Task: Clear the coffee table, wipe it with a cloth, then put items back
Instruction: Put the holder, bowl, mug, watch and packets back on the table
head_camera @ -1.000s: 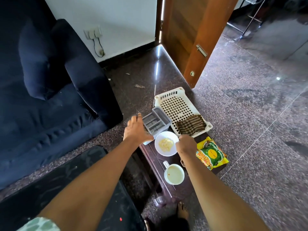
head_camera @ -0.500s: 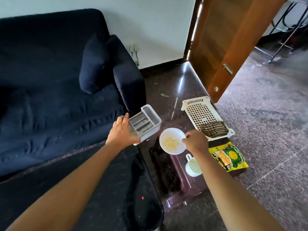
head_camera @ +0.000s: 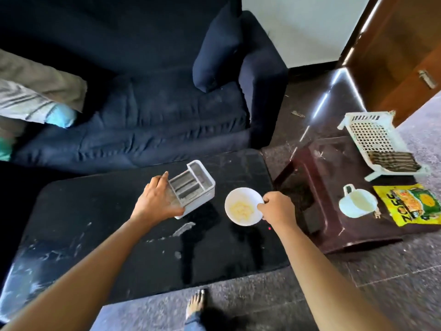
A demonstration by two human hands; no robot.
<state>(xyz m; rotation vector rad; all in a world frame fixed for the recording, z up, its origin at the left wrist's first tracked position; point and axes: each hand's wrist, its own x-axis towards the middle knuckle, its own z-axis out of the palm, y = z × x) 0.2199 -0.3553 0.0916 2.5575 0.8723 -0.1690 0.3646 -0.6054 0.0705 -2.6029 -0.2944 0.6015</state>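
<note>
My left hand [head_camera: 156, 200] grips a grey compartment organiser [head_camera: 193, 187] over the black glass coffee table [head_camera: 95, 223]. My right hand [head_camera: 276, 207] pinches the rim of a white bowl [head_camera: 242, 206] with yellowish food in it, held just above the table's right part. The table top shows dusty white smears. On the brown stool [head_camera: 317, 187] to the right stand a white mug [head_camera: 356, 204], a yellow-green snack packet [head_camera: 410, 204] and a white perforated basket [head_camera: 372, 134] with a striped brown cloth [head_camera: 393, 161] in it.
A dark blue sofa [head_camera: 148, 103] with a cushion runs behind the table, with folded fabric at its left end. A wooden door [head_camera: 401, 56] stands open at the upper right. My bare foot [head_camera: 195, 304] is on the speckled floor below the table.
Both hands carried the organiser and the bowl leftwards from the brown stool to over the black coffee table. The view swung left, showing more sofa.
</note>
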